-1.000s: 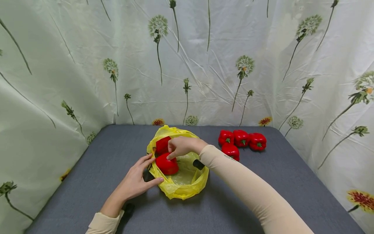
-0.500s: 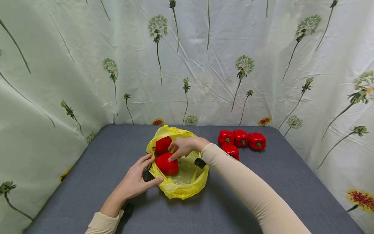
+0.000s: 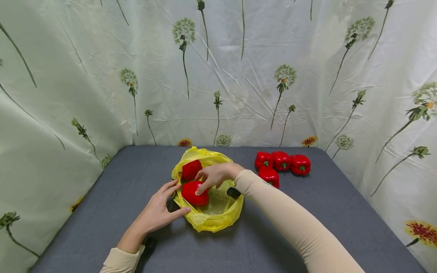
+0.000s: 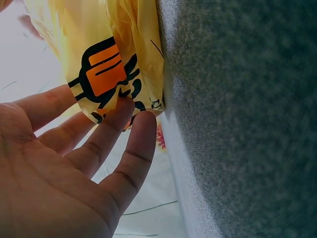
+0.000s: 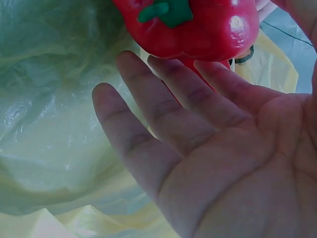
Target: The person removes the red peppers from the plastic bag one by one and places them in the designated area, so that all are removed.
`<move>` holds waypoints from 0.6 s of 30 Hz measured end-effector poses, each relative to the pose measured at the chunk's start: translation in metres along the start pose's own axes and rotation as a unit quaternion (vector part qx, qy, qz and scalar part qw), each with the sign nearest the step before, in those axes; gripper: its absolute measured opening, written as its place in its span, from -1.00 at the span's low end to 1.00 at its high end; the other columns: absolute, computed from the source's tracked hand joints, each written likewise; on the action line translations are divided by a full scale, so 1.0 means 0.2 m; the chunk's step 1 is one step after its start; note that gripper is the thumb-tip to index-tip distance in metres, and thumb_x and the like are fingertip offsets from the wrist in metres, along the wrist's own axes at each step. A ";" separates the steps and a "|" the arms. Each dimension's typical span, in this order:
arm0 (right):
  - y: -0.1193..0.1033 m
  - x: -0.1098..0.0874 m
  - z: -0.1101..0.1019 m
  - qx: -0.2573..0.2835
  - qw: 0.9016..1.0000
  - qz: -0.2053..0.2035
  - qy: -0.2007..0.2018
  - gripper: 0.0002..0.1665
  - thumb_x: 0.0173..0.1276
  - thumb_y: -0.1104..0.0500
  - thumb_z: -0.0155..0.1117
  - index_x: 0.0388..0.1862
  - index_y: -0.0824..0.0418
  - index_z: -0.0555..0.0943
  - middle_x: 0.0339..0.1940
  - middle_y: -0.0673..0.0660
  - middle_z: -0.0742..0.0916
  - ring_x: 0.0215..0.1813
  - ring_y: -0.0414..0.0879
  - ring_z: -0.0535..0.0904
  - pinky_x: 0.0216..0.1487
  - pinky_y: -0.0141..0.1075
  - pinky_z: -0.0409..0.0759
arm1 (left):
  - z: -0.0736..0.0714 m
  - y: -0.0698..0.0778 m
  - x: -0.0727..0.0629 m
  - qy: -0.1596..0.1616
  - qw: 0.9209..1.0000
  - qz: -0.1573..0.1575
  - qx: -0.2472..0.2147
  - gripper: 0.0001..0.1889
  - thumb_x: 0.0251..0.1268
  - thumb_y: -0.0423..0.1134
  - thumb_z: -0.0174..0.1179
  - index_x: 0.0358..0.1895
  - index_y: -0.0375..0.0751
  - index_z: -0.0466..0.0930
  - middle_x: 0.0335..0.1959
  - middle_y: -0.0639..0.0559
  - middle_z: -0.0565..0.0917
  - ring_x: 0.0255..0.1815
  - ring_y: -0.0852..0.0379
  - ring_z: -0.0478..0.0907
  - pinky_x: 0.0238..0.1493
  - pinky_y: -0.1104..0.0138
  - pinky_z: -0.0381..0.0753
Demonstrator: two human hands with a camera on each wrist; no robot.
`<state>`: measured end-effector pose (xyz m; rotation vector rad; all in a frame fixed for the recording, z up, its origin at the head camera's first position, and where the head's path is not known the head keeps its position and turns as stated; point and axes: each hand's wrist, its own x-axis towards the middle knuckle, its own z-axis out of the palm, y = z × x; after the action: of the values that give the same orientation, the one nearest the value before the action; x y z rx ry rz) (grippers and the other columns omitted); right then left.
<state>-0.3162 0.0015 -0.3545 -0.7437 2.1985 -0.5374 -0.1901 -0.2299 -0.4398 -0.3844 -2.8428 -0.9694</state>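
A yellow plastic bag point(image 3: 213, 223) stands on the table with its mouth wide. Two red bell peppers lie inside, a nearer pepper point(image 3: 192, 194) and a farther pepper point(image 3: 191, 170) at the bag's left side. My right hand point(image 3: 218, 175) reaches in, its thumb on the nearer pepper. In the right wrist view its extended fingers point(image 5: 168, 111) come up at the underside of that red bell pepper point(image 5: 198, 29), whose green stem shows. My left hand point(image 3: 160, 208) rests spread against the bag's left side; in the left wrist view its fingertips point(image 4: 143, 124) meet the printed plastic point(image 4: 104, 69).
Several more red bell peppers point(image 3: 281, 162) sit grouped to the right of the bag, beyond my right sleeve point(image 3: 283, 216). The grey table point(image 3: 102, 212) ends at a flower-printed curtain point(image 3: 239, 94) behind and at both sides.
My right hand has shifted slightly right and toward me, away from the farther pepper. The nearer pepper has turned a little under it. My left hand and the bag stay put.
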 end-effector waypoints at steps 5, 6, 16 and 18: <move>0.01 0.00 0.01 -0.002 1.000 -0.007 0.000 -0.16 0.42 -0.18 0.48 0.56 0.07 0.45 0.43 0.15 0.64 0.32 -0.06 0.63 0.31 0.00 0.71 | 0.00 0.00 0.00 -0.001 1.000 -0.002 0.001 0.00 0.22 0.34 0.44 0.59 -0.23 0.43 0.67 -0.21 0.34 0.62 -0.34 0.34 0.44 -0.43 0.41; 0.01 0.00 0.02 -0.007 1.000 -0.009 0.001 -0.17 0.42 -0.18 0.48 0.56 0.07 0.45 0.41 0.14 0.65 0.31 -0.07 0.63 0.31 0.00 0.71 | 0.00 0.00 0.00 -0.001 1.000 -0.003 0.001 0.00 0.22 0.34 0.44 0.59 -0.23 0.44 0.67 -0.21 0.34 0.62 -0.34 0.34 0.44 -0.43 0.41; 0.00 -0.01 0.04 -0.029 0.999 -0.020 0.006 -0.20 0.37 -0.18 0.54 0.46 0.04 0.43 0.28 0.10 0.64 0.15 -0.15 0.62 0.24 -0.18 0.71 | 0.00 0.01 0.00 -0.004 1.000 -0.010 0.003 -0.02 0.21 0.34 0.44 0.57 -0.23 0.46 0.68 -0.22 0.33 0.62 -0.35 0.33 0.45 -0.43 0.41; 0.00 -0.02 0.04 -0.030 0.999 -0.021 0.007 -0.20 0.37 -0.17 0.55 0.46 0.03 0.43 0.27 0.09 0.64 0.12 -0.16 0.63 0.22 -0.21 0.70 | 0.00 0.01 0.00 -0.005 1.000 -0.011 0.002 -0.02 0.21 0.34 0.44 0.57 -0.24 0.46 0.68 -0.22 0.33 0.62 -0.36 0.33 0.45 -0.43 0.40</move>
<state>-0.3080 0.0029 -0.3574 -0.8222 2.2245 -0.4997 -0.1902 -0.2284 -0.4383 -0.3598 -2.8635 -0.9688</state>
